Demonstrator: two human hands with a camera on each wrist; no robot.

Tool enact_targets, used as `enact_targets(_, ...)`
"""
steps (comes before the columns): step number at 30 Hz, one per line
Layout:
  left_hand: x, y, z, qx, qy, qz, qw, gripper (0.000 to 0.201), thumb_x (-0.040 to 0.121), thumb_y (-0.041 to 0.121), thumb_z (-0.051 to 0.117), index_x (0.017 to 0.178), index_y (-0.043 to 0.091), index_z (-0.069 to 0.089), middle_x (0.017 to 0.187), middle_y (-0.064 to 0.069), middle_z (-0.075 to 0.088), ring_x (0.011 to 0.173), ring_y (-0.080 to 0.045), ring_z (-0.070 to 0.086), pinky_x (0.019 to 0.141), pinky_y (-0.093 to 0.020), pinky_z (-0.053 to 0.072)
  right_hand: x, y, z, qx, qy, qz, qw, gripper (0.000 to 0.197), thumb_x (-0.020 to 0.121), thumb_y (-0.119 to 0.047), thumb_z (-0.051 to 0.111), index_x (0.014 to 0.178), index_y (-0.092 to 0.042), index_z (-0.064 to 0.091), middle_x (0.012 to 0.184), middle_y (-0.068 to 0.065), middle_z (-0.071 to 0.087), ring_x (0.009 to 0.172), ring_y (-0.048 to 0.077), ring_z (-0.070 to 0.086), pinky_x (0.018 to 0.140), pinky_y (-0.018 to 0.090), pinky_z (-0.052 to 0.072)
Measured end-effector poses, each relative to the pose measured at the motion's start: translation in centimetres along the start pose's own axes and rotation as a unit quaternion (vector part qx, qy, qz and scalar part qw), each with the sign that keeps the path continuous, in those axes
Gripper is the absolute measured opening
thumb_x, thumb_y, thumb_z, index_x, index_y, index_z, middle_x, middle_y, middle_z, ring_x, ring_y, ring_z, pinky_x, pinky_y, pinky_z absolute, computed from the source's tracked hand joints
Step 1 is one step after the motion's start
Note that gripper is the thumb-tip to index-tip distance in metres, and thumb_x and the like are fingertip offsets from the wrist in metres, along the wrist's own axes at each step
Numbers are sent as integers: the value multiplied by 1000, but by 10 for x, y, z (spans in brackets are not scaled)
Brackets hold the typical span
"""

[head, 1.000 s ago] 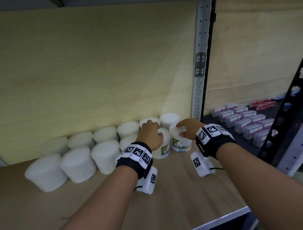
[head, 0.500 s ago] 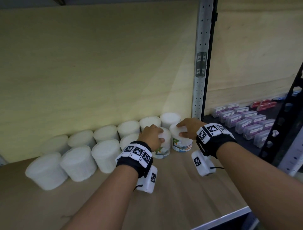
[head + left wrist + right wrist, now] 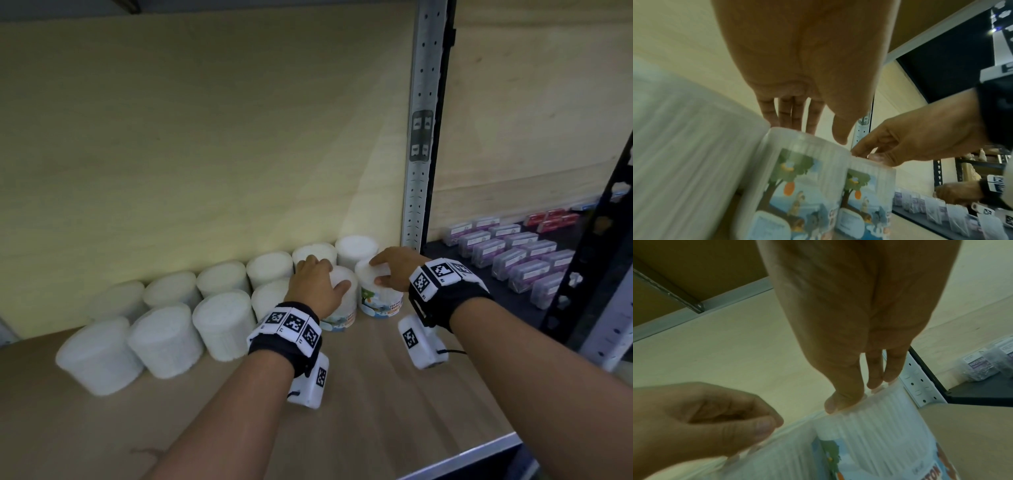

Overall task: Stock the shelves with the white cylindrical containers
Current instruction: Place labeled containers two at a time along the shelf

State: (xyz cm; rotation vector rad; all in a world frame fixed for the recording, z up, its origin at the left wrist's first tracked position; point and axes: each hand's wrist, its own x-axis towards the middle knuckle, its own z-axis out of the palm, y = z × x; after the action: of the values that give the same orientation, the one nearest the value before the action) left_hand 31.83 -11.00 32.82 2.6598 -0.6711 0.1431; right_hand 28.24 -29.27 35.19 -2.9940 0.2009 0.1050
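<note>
Two white cylindrical containers with picture labels stand side by side on the wooden shelf (image 3: 376, 418). My left hand (image 3: 325, 274) grips the top of the left container (image 3: 342, 313), fingers over the lid and thumb at its near rim (image 3: 816, 134). My right hand (image 3: 376, 272) pinches the lid rim of the right container (image 3: 378, 301), thumb in front and fingers behind (image 3: 857, 394). To the left, several more white containers (image 3: 219, 318) stand in two rows along the back wall.
A perforated metal upright (image 3: 419, 154) rises just behind the right hand. Past it, a dark shelf holds several purple boxes (image 3: 507, 253) and red boxes (image 3: 551, 217). A black upright (image 3: 603, 257) stands at the far right. The shelf's metal front edge (image 3: 462, 455) runs below.
Almost nothing differs: both hands stay on the tops of the two labelled containers, and the left one has shifted very slightly.
</note>
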Motion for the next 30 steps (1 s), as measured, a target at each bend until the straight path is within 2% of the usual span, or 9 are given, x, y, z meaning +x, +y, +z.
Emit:
enact_targets(3, 0, -2, 6, 20, 2, -3, 1000, 47, 89, 45, 54, 121, 10, 55, 125, -10, 49, 120, -28, 42, 97, -38, 40, 0, 0, 1, -2, 1, -2, 1000, 52, 92, -40, 57, 140, -25, 45, 148, -2, 42, 134, 21, 43, 111, 39, 37)
enact_targets(9, 1, -1, 4, 5, -16, 0, 1000, 45, 91, 40, 55, 125, 12, 54, 127, -9, 47, 122, -27, 41, 98, -38, 39, 2, 0, 2, -2, 4, 3, 1000, 52, 91, -40, 57, 140, -25, 46, 148, -3, 42, 134, 21, 44, 111, 40, 37)
enact_targets(14, 1, 0, -5, -45, -72, 11, 996, 44, 94, 24, 55, 135, 10, 48, 139, -10, 45, 130, -26, 40, 109, -34, 33, 5, 1, 4, -3, 3, 3, 1000, 52, 91, -39, 57, 140, -25, 45, 148, -3, 41, 135, 20, 42, 112, 41, 36)
enact_targets(17, 0, 1, -11, -62, -91, 12, 994, 44, 95, 16, 53, 139, 9, 45, 144, -9, 45, 133, -24, 41, 109, -30, 31, 6, 0, 3, -4, -1, 2, 1000, 53, 92, -39, 56, 141, -25, 44, 148, -3, 41, 136, 20, 41, 113, 41, 35)
enact_targets(30, 1, -2, -11, -78, -93, 5, 993, 43, 92, 17, 58, 135, 12, 51, 138, -8, 49, 130, -23, 46, 107, -31, 35, 6, -2, 4, -7, -7, 14, 1000, 53, 91, -40, 58, 140, -24, 45, 148, -2, 43, 134, 21, 44, 112, 41, 37)
